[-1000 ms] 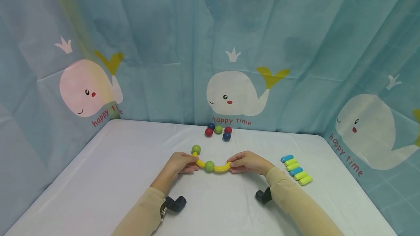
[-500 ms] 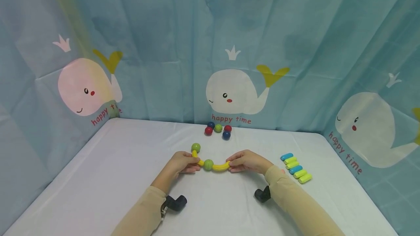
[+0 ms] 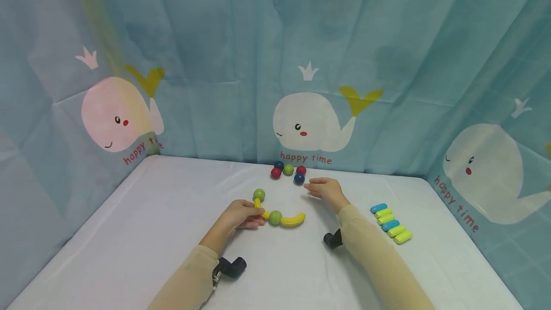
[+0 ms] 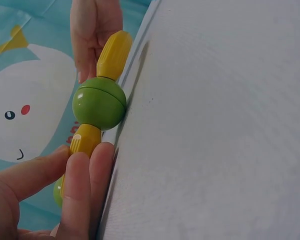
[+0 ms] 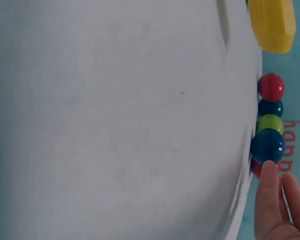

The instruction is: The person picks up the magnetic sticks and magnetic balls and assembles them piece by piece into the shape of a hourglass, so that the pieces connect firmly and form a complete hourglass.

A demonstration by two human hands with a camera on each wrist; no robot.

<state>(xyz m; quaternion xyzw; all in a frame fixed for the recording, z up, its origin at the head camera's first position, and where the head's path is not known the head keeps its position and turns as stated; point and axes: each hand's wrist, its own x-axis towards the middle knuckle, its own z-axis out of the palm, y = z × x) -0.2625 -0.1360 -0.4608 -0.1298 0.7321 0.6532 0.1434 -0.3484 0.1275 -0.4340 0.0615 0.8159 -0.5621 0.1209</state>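
A chain of curved yellow sticks and green balls lies before me in the head view. My left hand [image 3: 242, 214] pinches its left yellow stick [image 4: 85, 139] between thumb and fingers, hiding part of it. That stick runs from the far green ball [image 3: 259, 195] to the middle green ball [image 3: 275, 217]. From there the right yellow stick [image 3: 293, 220] extends with a free end. My right hand [image 3: 325, 190] holds nothing; its loosely extended fingers are close to a blue ball [image 3: 299, 179]. In the right wrist view the fingertips overlap this ball, and contact is unclear.
At the table's back edge, a red ball [image 3: 301, 170], a green ball [image 3: 288, 169], another red ball [image 3: 275, 173] and another blue ball [image 3: 279, 165] sit grouped. Several blue and lime short sticks [image 3: 391, 225] lie in a row at right. A whale-print curtain [image 3: 206, 109] hangs behind the white table [image 3: 172, 214].
My right hand has let go of the right yellow stick and moved away toward the balls at the back. The left hand keeps its hold, nearly in place.
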